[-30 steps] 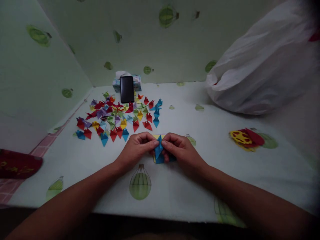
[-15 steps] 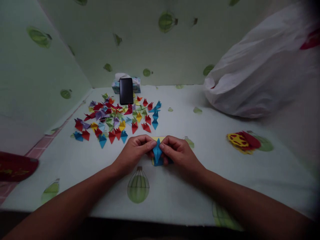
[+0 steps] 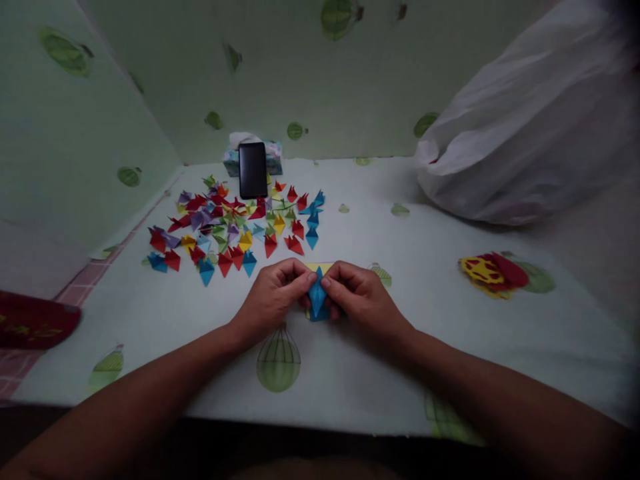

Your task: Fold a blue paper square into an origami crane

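Observation:
Between my two hands is a blue folded origami paper, a narrow diamond with one point toward me. My left hand pinches its left edge between thumb and fingers. On the opposite edge my right hand has a like pinch. Some fingertips are hidden behind the paper. Just beneath lie flat sheets of paper, with a yellow sheet showing at the far side and blue at the near side. Many folded paper cranes in red, blue, purple, yellow and green lie spread out beyond my left hand.
A black phone leans against a tissue box at the back. To the right stands a large white plastic bag. Red and yellow cut-out pieces lie on the right of the table. A red object is at the left edge.
The whole view has shifted slightly, so everything sits a little higher in it. Both hands keep their pinch on the blue paper, with little visible change in its shape.

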### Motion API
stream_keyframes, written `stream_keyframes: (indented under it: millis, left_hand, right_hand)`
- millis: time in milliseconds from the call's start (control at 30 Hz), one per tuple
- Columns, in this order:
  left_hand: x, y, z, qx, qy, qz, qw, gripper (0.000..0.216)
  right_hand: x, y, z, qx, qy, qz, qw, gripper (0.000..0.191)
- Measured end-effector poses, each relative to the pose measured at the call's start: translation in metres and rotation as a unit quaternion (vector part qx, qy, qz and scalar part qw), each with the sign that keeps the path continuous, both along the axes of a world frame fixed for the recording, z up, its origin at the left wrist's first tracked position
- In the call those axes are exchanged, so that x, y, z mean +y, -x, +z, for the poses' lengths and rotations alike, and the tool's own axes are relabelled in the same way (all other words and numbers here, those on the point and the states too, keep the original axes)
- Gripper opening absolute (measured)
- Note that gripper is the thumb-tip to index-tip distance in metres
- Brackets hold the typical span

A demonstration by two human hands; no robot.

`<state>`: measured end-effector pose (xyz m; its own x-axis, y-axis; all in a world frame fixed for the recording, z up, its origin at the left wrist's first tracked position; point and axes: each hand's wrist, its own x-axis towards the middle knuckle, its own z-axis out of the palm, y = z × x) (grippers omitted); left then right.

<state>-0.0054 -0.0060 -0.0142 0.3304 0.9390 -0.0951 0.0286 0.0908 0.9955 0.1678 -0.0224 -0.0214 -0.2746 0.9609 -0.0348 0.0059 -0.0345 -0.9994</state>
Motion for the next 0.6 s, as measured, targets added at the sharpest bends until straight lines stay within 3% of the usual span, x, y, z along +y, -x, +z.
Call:
stream_keyframes:
  millis: [233,600]
  left_hand:
    - [0.0006,0.0014,-0.0027,-0.023,0.035,-0.032,0.999,0.024]
    - [-0.0008,-0.0004,0.0013,-0.014,0.01,0.021,1.0,0.029]
  right_hand:
    - [0.0003,-0.0015,0.0,0.002,-0.013,-0.035,0.999,0.026]
    - [0.0021,-0.0017,-0.0069,0.056,0.015,0.022,0.998,0.038]
